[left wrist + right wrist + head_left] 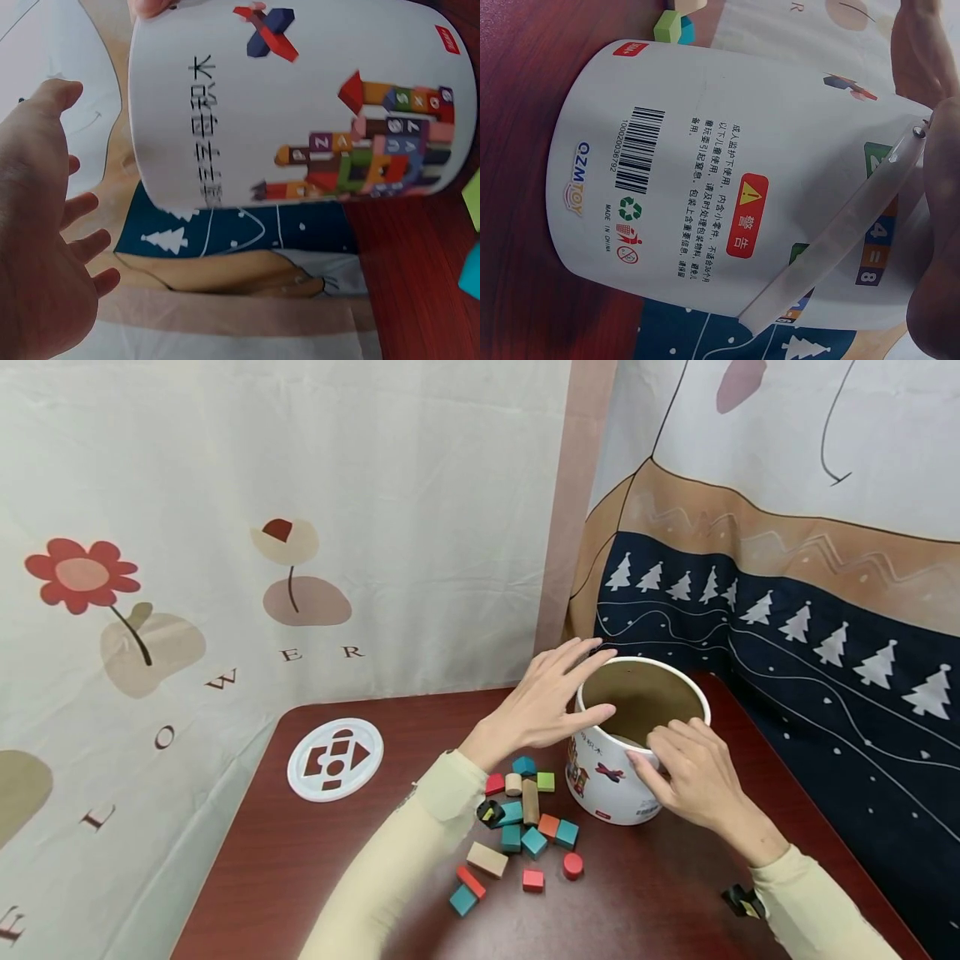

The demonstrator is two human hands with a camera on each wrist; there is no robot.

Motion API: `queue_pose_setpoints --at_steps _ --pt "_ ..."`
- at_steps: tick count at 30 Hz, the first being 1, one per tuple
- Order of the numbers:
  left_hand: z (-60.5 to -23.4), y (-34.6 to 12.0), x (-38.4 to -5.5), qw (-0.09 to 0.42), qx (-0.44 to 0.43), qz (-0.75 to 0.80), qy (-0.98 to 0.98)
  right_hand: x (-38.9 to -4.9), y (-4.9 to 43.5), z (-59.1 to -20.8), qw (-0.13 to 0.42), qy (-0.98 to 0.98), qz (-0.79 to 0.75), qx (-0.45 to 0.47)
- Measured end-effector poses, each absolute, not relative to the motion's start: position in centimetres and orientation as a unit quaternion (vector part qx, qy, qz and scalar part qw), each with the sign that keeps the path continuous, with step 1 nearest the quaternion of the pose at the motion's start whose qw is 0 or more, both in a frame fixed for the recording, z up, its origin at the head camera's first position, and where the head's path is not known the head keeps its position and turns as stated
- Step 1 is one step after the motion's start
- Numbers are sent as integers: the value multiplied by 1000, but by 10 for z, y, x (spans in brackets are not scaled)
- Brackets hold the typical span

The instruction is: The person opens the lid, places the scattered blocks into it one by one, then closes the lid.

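Bucket (600, 785): stood on the bench (300, 860), right of the loose blocks (534, 842); mouth uncovered, the lid (345, 766) being laid well apart at left.
Right grip (693, 768): bucket rim pinched between curled fingers and thumb, probably for steadying.
Left grip (543, 702): fingers spread by the rim's left side, perhaps as a guard; contact cannot be told.
Block spacing: scattered just beside the bucket, presumably for easy reach.

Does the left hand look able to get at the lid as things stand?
Probably yes: the left hand holds nothing, and only bare table seems to lie between it and the lid.
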State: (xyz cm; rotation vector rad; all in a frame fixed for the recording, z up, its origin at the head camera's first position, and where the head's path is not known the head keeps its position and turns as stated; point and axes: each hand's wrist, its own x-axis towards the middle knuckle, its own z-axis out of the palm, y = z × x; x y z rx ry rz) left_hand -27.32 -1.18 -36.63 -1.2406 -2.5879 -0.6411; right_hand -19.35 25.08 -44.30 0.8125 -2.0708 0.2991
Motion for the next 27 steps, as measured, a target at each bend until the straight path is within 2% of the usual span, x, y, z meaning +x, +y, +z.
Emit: queue_pose_setpoints --at_steps 6,14,27 --pt "-375 -39 -270 108 -398 -231 -881 -191 252 -442 418 -841 117 323" --pt "-396 -70 -263 102 -369 -244 -891 -193 251 -443 429 -834 125 322" --pt "-452 -107 -251 74 -360 -235 -900 -194 250 -443 436 -831 130 321"
